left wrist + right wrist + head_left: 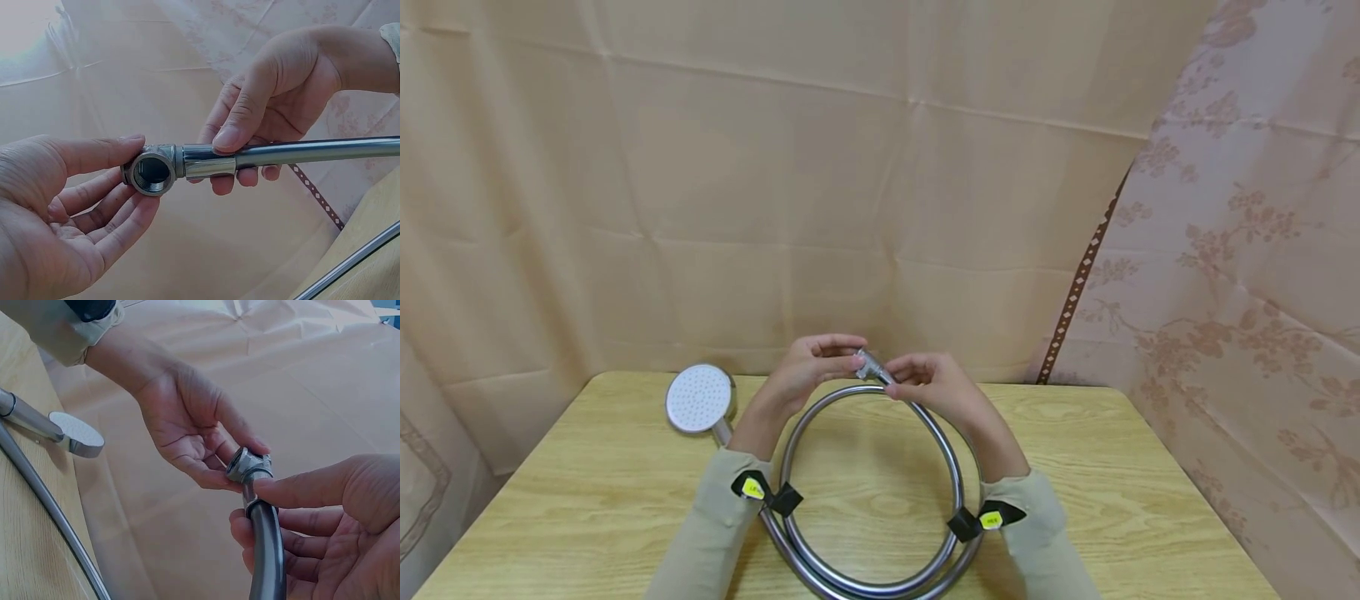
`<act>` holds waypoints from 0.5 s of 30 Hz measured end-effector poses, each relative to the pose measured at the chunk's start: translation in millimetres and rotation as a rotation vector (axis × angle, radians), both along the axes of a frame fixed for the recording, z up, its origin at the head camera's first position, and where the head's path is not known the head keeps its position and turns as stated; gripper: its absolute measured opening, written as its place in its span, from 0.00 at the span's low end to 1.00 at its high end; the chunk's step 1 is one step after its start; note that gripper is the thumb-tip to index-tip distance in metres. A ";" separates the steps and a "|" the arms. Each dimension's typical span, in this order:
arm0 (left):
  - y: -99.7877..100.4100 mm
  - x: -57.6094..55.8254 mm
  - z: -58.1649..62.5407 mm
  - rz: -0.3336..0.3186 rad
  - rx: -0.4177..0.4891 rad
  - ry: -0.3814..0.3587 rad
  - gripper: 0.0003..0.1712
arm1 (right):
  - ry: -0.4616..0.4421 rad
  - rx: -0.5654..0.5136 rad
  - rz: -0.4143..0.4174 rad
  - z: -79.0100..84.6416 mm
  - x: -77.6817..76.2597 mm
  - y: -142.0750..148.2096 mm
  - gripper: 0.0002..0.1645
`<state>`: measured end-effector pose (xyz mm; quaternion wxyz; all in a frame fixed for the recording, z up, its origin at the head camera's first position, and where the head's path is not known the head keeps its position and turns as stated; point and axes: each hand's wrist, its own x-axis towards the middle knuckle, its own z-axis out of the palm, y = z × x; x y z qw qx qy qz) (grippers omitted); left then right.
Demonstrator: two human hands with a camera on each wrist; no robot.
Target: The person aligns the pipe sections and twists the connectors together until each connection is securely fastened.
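Note:
My left hand (pixel 797 379) pinches a metal threaded tee fitting (pixel 167 152) between thumb and fingers. Its round opening, with inner threads, faces the left wrist camera. Joined in line with the fitting is the end nut (pixel 211 167) of a silver shower hose (pixel 880 590). Thumb and fingers of my right hand (pixel 942 387) grip the hose at this nut. Both hands are raised above the table's far part, close together. The rest of the hose hangs or lies in large loops below them; a handheld shower head (pixel 698 398) lies to the left, white face up.
A light wooden table (pixel 1097 467) spreads beneath the hands. Behind it hangs a beige curtain (pixel 775 208), and a pinkish floral curtain (pixel 1247 275) hangs on the right. The shower head's handle passes partly behind my left forearm.

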<state>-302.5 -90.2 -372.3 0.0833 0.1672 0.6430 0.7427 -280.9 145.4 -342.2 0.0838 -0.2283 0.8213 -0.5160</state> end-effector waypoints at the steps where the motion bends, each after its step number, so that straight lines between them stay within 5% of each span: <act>1: -0.3 0.2 0.0 -0.003 -0.001 0.001 0.22 | -0.013 -0.003 0.006 -0.3 -0.3 0.6 0.17; 15: -4.5 0.6 0.2 -0.074 -0.030 0.051 0.25 | -0.180 -0.143 0.117 -1.1 -2.7 6.8 0.20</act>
